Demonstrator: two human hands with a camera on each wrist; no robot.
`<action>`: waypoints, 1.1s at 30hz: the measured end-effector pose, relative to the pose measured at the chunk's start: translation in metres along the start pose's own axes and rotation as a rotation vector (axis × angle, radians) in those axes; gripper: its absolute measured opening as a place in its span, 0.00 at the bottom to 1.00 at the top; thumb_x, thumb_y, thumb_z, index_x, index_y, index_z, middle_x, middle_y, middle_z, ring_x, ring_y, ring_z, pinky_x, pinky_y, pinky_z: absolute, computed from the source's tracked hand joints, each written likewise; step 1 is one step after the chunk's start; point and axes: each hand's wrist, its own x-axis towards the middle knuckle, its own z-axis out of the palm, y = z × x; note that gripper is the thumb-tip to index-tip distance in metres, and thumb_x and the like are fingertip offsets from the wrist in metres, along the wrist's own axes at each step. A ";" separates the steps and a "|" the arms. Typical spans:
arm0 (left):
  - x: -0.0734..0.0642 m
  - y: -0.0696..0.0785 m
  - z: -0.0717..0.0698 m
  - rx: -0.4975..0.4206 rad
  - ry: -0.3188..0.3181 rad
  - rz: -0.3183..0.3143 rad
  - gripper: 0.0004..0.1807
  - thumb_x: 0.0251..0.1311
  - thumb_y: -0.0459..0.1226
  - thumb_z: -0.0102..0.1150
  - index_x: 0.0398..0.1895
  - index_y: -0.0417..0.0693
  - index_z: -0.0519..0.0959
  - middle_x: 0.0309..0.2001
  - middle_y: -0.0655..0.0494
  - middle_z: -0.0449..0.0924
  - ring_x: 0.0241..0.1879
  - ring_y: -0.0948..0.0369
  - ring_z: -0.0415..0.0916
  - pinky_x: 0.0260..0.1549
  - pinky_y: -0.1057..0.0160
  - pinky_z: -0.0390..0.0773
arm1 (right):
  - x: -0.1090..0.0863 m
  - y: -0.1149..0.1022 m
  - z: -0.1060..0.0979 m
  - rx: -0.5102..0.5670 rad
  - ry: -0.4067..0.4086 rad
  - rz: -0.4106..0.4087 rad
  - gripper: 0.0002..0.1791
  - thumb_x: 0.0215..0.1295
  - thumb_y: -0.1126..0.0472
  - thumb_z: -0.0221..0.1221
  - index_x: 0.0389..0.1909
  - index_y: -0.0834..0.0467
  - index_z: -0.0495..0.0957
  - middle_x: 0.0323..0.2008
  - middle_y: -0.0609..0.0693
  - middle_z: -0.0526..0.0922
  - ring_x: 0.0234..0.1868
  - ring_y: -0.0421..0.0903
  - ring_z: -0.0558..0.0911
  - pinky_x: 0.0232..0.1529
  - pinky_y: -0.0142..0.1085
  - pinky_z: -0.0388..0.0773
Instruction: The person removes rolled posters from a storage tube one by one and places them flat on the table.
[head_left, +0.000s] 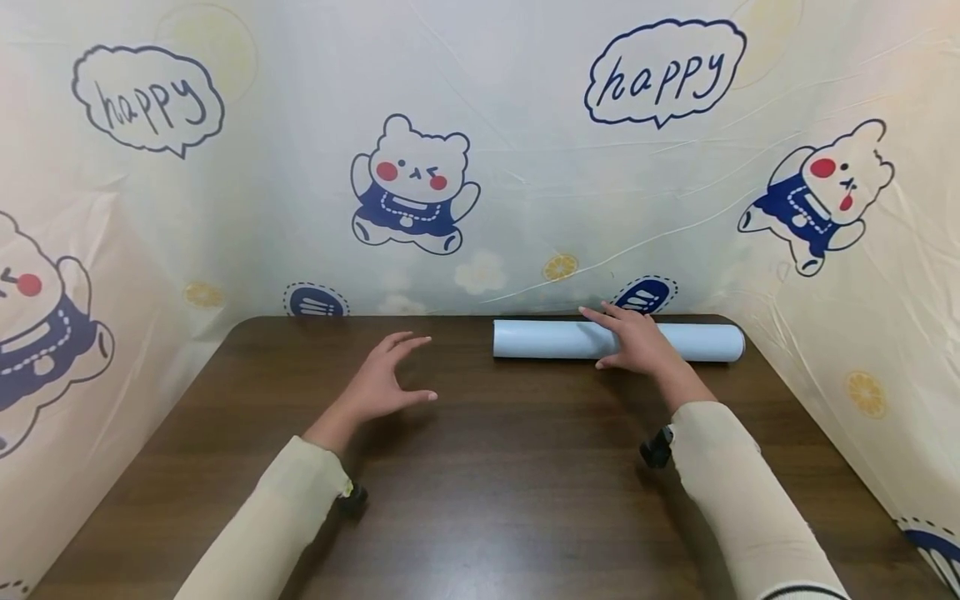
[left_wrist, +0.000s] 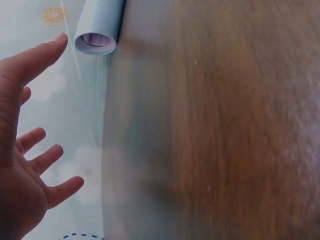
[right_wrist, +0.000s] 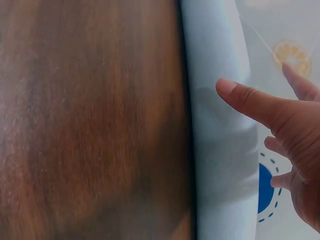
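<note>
A light blue roll point(head_left: 540, 340) lies on its side along the far edge of the wooden table point(head_left: 487, 467), to the right of the middle. Its left end is hollow, and in the left wrist view some purplish marks are seen inside it. The right hand point(head_left: 636, 337) is placed across the roll and hides one part of it from the head view; its thumb is on the near side and its fingers reach to the far side. The thumb and fingers are spread apart, not clamped on the roll; whether they touch its surface, I cannot tell. The left hand point(head_left: 382, 379) is over the table, to the left of the roll and well apart from it, with thumb and fingers also apart and nothing between them.

Both arms wear cream sleeves point(head_left: 750, 500), and a small black device point(head_left: 657, 447) is at each wrist. Just behind the roll, a pale printed curtain point(head_left: 525, 100) bounds the far edge of the table, and it also continues along both sides. On it are bears point(head_left: 408, 215) in blue clothes, speech bubbles with the word "happy", and orange slices point(head_left: 560, 267).
</note>
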 end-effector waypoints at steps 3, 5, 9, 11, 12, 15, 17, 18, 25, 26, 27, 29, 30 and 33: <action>0.003 -0.003 0.004 -0.005 -0.002 0.001 0.49 0.44 0.54 0.76 0.72 0.59 0.65 0.72 0.44 0.55 0.69 0.41 0.55 0.59 0.32 0.62 | 0.005 0.002 0.003 0.007 -0.023 0.021 0.52 0.47 0.53 0.76 0.74 0.48 0.60 0.70 0.66 0.60 0.67 0.68 0.63 0.60 0.73 0.54; 0.005 -0.003 0.006 -0.009 0.003 -0.008 0.48 0.44 0.54 0.76 0.71 0.60 0.65 0.72 0.44 0.55 0.69 0.42 0.55 0.59 0.33 0.62 | 0.008 0.004 0.005 0.010 -0.039 0.035 0.51 0.48 0.53 0.75 0.74 0.47 0.60 0.71 0.66 0.60 0.67 0.68 0.62 0.60 0.72 0.53; 0.009 -0.002 0.009 -0.008 0.006 -0.023 0.48 0.44 0.54 0.76 0.71 0.62 0.65 0.72 0.45 0.55 0.70 0.43 0.55 0.60 0.33 0.62 | 0.012 0.006 0.007 0.006 -0.066 0.064 0.52 0.49 0.53 0.75 0.74 0.46 0.59 0.71 0.65 0.59 0.67 0.67 0.62 0.60 0.73 0.53; 0.012 -0.001 0.010 -0.006 0.004 -0.034 0.48 0.43 0.54 0.76 0.71 0.63 0.65 0.72 0.46 0.56 0.70 0.43 0.54 0.60 0.34 0.62 | 0.014 0.007 0.009 0.021 -0.080 0.083 0.52 0.49 0.53 0.75 0.75 0.45 0.58 0.71 0.64 0.59 0.67 0.68 0.63 0.59 0.74 0.52; 0.013 0.000 0.011 -0.005 0.002 -0.034 0.48 0.43 0.53 0.76 0.71 0.63 0.65 0.72 0.46 0.56 0.70 0.43 0.54 0.60 0.33 0.62 | 0.015 0.007 0.010 0.022 -0.090 0.094 0.52 0.50 0.53 0.75 0.75 0.45 0.58 0.72 0.63 0.59 0.67 0.68 0.63 0.59 0.74 0.51; 0.016 0.002 0.012 -0.008 -0.004 -0.042 0.48 0.43 0.53 0.77 0.71 0.63 0.65 0.72 0.47 0.56 0.70 0.44 0.54 0.60 0.34 0.62 | 0.017 0.008 0.013 0.013 -0.111 0.115 0.51 0.51 0.53 0.74 0.75 0.44 0.58 0.71 0.62 0.61 0.66 0.69 0.65 0.58 0.76 0.51; 0.018 0.004 0.012 -0.014 -0.011 -0.039 0.48 0.43 0.53 0.77 0.71 0.64 0.65 0.73 0.47 0.55 0.70 0.44 0.54 0.61 0.34 0.61 | 0.018 0.008 0.015 -0.016 -0.119 0.125 0.49 0.52 0.53 0.73 0.75 0.43 0.58 0.68 0.62 0.66 0.64 0.69 0.67 0.57 0.76 0.53; 0.019 0.004 0.013 -0.014 -0.014 -0.038 0.48 0.43 0.53 0.77 0.71 0.64 0.65 0.73 0.47 0.55 0.70 0.44 0.53 0.61 0.34 0.61 | 0.018 0.008 0.015 -0.036 -0.120 0.124 0.48 0.53 0.53 0.73 0.74 0.42 0.59 0.67 0.62 0.68 0.62 0.69 0.68 0.56 0.76 0.55; 0.022 0.008 0.015 -0.027 -0.025 -0.039 0.48 0.44 0.53 0.76 0.71 0.64 0.65 0.73 0.48 0.55 0.70 0.44 0.53 0.61 0.34 0.61 | 0.015 0.005 0.017 -0.066 -0.125 0.106 0.44 0.55 0.55 0.72 0.73 0.40 0.62 0.61 0.60 0.74 0.59 0.66 0.69 0.52 0.73 0.61; 0.022 0.009 0.015 -0.033 -0.025 -0.036 0.48 0.44 0.52 0.76 0.71 0.63 0.65 0.73 0.47 0.55 0.70 0.43 0.53 0.61 0.34 0.61 | 0.014 0.004 0.017 -0.065 -0.122 0.098 0.44 0.55 0.55 0.72 0.72 0.40 0.63 0.61 0.60 0.74 0.59 0.66 0.69 0.52 0.73 0.61; 0.022 0.009 0.015 -0.038 -0.024 -0.036 0.48 0.44 0.52 0.76 0.71 0.63 0.65 0.73 0.47 0.55 0.70 0.43 0.53 0.61 0.33 0.61 | 0.013 0.003 0.016 -0.064 -0.120 0.094 0.44 0.55 0.55 0.72 0.72 0.40 0.63 0.61 0.59 0.74 0.58 0.66 0.69 0.52 0.72 0.62; 0.022 0.010 0.016 -0.052 -0.020 -0.033 0.47 0.45 0.50 0.76 0.71 0.62 0.65 0.73 0.46 0.55 0.70 0.43 0.53 0.61 0.33 0.60 | 0.011 0.001 0.016 -0.058 -0.109 0.080 0.44 0.55 0.55 0.72 0.72 0.40 0.63 0.61 0.59 0.74 0.58 0.65 0.69 0.52 0.71 0.63; 0.021 0.010 0.016 -0.055 -0.019 -0.033 0.47 0.45 0.51 0.76 0.71 0.62 0.66 0.73 0.46 0.55 0.70 0.44 0.53 0.61 0.33 0.60 | 0.011 0.000 0.016 -0.054 -0.104 0.073 0.43 0.55 0.55 0.72 0.72 0.40 0.64 0.61 0.59 0.74 0.58 0.65 0.69 0.52 0.71 0.63; 0.021 0.011 0.018 -0.074 -0.019 -0.038 0.45 0.45 0.52 0.76 0.70 0.62 0.67 0.72 0.47 0.58 0.70 0.46 0.55 0.63 0.36 0.60 | 0.007 -0.001 0.017 -0.050 -0.083 0.053 0.43 0.54 0.55 0.72 0.72 0.40 0.64 0.60 0.59 0.74 0.56 0.64 0.70 0.51 0.69 0.64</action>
